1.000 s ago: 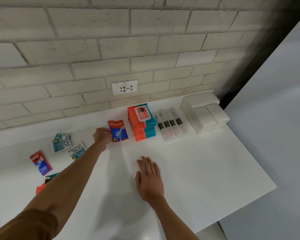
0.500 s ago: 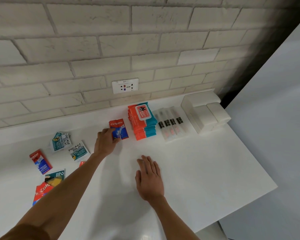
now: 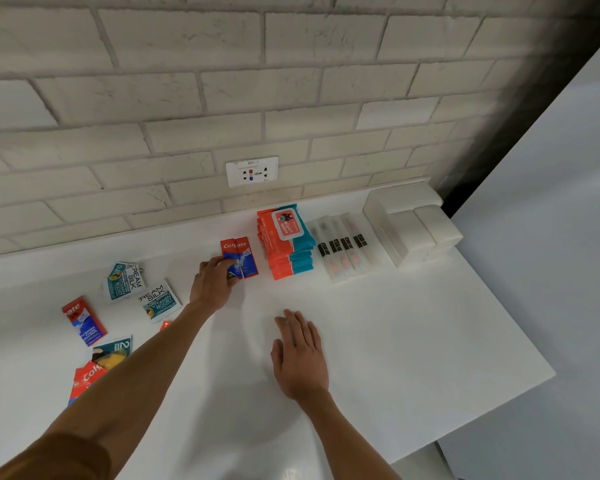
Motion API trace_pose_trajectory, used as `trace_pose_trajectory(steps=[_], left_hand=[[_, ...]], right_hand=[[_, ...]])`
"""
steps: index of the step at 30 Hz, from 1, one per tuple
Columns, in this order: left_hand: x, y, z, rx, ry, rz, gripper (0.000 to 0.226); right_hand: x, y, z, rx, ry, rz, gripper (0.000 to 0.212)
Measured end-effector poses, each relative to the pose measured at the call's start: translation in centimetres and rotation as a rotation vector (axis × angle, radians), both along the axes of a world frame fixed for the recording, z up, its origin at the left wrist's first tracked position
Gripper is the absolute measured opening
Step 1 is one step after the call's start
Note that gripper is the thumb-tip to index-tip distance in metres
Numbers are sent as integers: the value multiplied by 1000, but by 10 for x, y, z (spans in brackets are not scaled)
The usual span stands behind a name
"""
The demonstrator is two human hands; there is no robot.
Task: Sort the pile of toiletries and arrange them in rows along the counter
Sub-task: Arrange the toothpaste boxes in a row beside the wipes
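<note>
Head view: step in hand, as I judge it, is setting toothpaste sachets into the row along the wall.
Unsorted pile, well left of my grip: a Colgate sachet (image 3: 84,320), Cream Silk sachets (image 3: 125,280) and (image 3: 160,301), a teal sachet (image 3: 113,353) and another red Colgate sachet (image 3: 85,377) partly under my forearm, all lying loose on the table (image 3: 413,341).
Left hand (image 3: 212,284): fingers curled loosely, fingertips (image 3: 219,263) touching the left edge of the placed Colgate sachets (image 3: 239,259); pressing or pinching, I cannot tell.
Just right of that grip: stacked wipes packs (image 3: 286,242), then toothbrush packs (image 3: 340,249), then white boxes (image 3: 409,230) at the far end.
Right hand (image 3: 300,356): flat and spread on the bare table, nearer me, holding nothing.
Next move, my guess: release, reach back left for another Colgate sachet, and square it against these.
Risk: nudging the placed sachets crooked as I let go.
</note>
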State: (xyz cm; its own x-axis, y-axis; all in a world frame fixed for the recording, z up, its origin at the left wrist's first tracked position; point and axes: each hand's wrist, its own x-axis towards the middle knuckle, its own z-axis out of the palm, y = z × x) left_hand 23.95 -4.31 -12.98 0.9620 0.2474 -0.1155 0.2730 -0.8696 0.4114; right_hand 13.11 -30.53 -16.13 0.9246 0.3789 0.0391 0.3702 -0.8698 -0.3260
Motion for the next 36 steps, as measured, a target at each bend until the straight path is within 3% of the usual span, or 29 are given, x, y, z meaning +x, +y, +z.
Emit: trace_pose_trajectory(steps=[10,16,19,24,31,36], left_hand=[[-40,4,28,-81,-70,35,54],[-111,15,43,-152,-181,36,40],[-159,32,47,-175,-216,63,30],[-222,65,41,-187,-132,173,26],[-251,85,41,-225,-76,223,24],[-239,83,33,-142,17,154,34]], right_hand=[[-1,1,0,-27,7,10,54],[-2,6,-5,-14,21,-22,55],[-17,29,-1,91,70,-96,54],[-66,82,0,208,91,-84,53],[-137,128,-12,108,36,-30,57],[-156,130,-18,23,-12,-51,58]])
